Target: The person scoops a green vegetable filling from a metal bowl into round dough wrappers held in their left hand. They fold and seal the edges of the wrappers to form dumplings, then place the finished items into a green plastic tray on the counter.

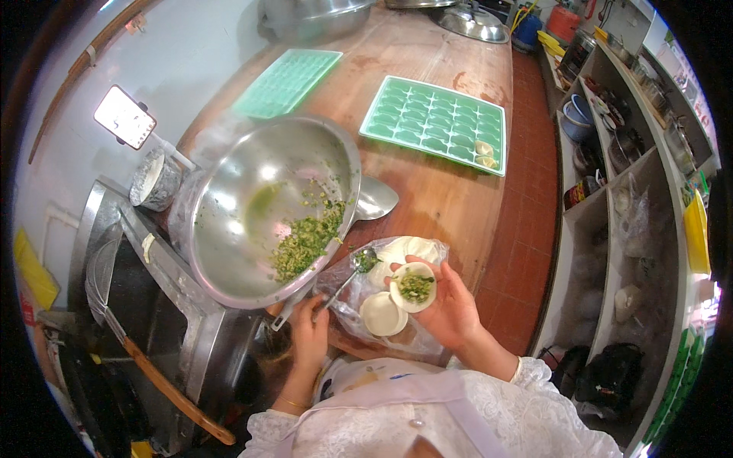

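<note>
My left hand (311,329) holds the handle of a small metal spoon (341,291); its bowl, with green filling on it, is over the plastic bag. On my upturned right hand (455,315) lies a round dough wrapper (399,300) with chopped green filling (416,287) in its middle. A stack of round wrappers (382,315) sits just left of that hand, on a clear plastic bag (349,312), and more wrappers (409,249) lie behind. A large steel bowl (220,166) holds green filling at its near right side. Dumplings (484,149) sit in a green compartment tray (418,111).
A second green tray (286,83) lies at the back left. A broad metal utensil (378,199) is partly under the bowl. A lit phone (125,117) stands on a holder at left, above a wire strainer (103,280). Shelves (598,229) line the right side. Pot lids (472,23) rest far back.
</note>
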`<state>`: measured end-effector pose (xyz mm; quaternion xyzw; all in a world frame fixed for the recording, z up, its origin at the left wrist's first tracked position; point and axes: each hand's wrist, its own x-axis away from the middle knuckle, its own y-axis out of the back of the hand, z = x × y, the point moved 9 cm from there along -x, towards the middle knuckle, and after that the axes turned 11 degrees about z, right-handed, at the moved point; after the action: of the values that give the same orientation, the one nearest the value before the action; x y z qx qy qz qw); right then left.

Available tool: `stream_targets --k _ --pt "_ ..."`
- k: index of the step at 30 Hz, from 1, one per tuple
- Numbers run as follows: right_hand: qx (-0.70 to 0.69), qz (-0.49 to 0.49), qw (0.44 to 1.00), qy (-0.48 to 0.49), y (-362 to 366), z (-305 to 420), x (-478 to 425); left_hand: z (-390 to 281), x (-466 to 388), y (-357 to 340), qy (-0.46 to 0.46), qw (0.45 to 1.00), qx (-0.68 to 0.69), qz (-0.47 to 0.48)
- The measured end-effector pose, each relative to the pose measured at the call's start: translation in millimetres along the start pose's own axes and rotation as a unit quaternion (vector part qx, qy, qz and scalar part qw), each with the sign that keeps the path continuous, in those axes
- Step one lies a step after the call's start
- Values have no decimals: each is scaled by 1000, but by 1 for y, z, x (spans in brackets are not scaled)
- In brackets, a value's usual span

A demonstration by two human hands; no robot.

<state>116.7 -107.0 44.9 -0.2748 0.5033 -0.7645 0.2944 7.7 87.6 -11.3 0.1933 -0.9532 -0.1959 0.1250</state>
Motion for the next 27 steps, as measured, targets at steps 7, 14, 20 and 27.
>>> stream_targets --k 7,14,20,27 --pt "-2 19 997 -70 -6 -30 -4 -99 32 -11 -275 922 -271 -18" --pt "73 33 992 -101 -10 -45 -3 -148 46 -39 -452 852 -262 36" --pt "72 19 993 -91 -8 -41 -1 -148 37 -26 -362 906 -218 26" --pt "85 22 992 -95 -10 -43 -3 -140 39 -29 -374 893 -249 38"
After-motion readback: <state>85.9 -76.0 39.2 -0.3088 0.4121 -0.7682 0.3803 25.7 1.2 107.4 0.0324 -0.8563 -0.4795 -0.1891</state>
